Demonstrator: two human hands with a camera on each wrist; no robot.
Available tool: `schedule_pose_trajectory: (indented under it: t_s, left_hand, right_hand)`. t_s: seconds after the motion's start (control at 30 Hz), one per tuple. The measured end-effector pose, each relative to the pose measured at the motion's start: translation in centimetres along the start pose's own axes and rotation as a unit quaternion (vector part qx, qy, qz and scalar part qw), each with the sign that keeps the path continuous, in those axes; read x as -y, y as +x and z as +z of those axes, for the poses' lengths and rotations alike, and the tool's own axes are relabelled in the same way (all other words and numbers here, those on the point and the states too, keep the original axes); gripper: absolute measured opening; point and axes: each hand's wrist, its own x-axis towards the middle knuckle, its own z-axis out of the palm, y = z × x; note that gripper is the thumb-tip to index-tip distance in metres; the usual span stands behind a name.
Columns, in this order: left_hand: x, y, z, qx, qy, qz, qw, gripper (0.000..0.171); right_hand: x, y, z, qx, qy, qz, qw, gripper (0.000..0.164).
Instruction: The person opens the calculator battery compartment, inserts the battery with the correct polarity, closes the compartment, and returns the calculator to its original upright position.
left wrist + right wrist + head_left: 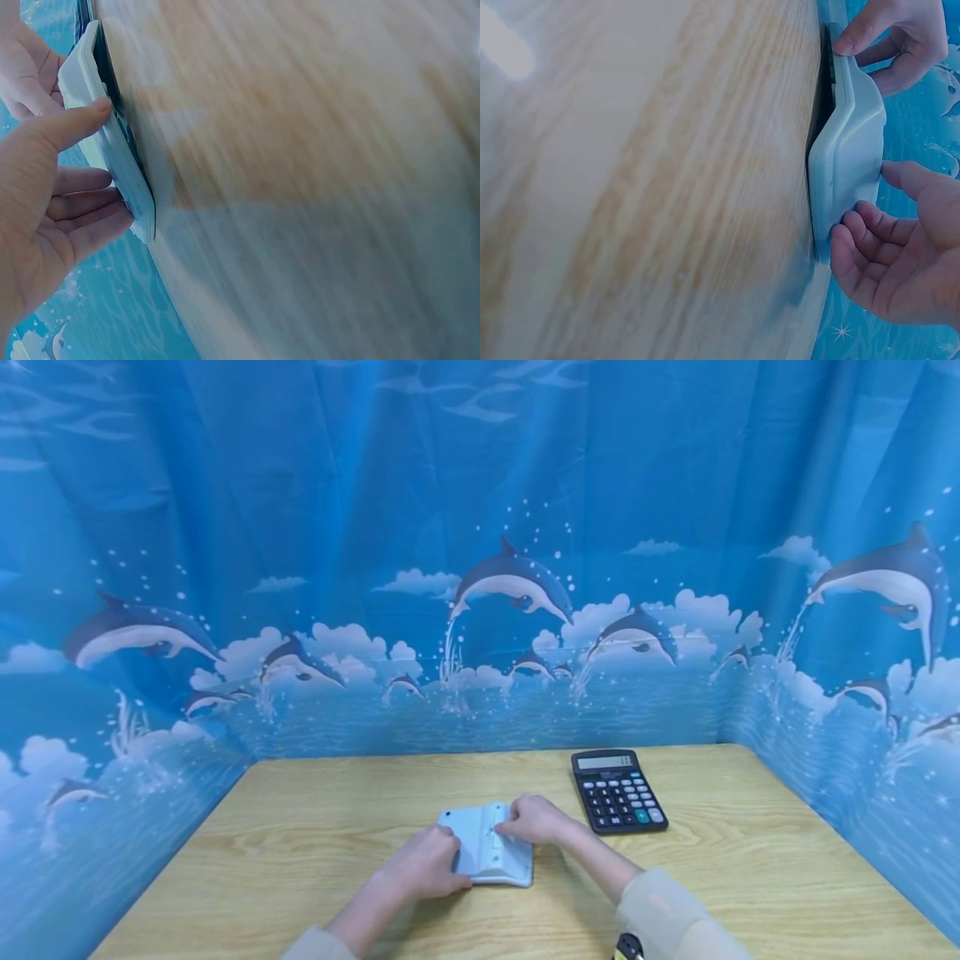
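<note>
A pale white-blue calculator (470, 839) lies face down on the table, its wedge-shaped back and battery cover (496, 835) upward in the head view. My left hand (427, 862) grips its left side near the front corner; in the left wrist view the thumb lies over the edge of the calculator (112, 150). On the opposite side is my right hand (542, 821), its thumb pressing on the back by the battery cover. Curled fingers of the right hand (900, 255) touch the casing in the right wrist view. The calculator's keys are hidden.
To the right, a black calculator (618, 791) lies face up on the wooden table (322, 810). A blue curtain (360, 527) printed with dolphins stands behind the table and along both sides. Part of a black and yellow object (628, 947) shows at the right sleeve.
</note>
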Motion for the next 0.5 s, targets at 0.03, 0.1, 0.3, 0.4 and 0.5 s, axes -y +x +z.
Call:
schedule_pose_trajectory:
  t_s: [0.03, 0.1, 0.3, 0.4, 0.5]
  left_hand:
    - [-0.01, 0.02, 0.05, 0.003, -0.002, -0.003, 1.0000, 0.033]
    - [-0.01, 0.04, 0.08, 0.007, -0.003, -0.005, 1.0000, 0.033]
    - [0.02, 0.06, 0.15, 0.003, 0.001, -0.003, 1.0000, 0.033]
    - [0.00, 0.06, 0.11, -0.001, 0.003, -0.001, 1.0000, 0.033]
    - [0.01, 0.08, 0.11, 0.000, 0.003, -0.002, 1.0000, 0.033]
  right_hand:
    - [-0.02, -0.02, 0.02, 0.000, -0.001, 0.000, 1.000, 0.025]
    - [-0.02, -0.07, 0.05, 0.000, -0.001, 0.002, 1.000, 0.025]
    - [0.06, -0.05, 0.02, 0.002, 0.000, 0.005, 1.000, 0.025]
    - [0.11, -0.02, -0.03, 0.004, 0.000, 0.008, 1.000, 0.025]
    - [0.12, -0.02, -0.06, 0.006, 0.000, 0.011, 1.000, 0.025]
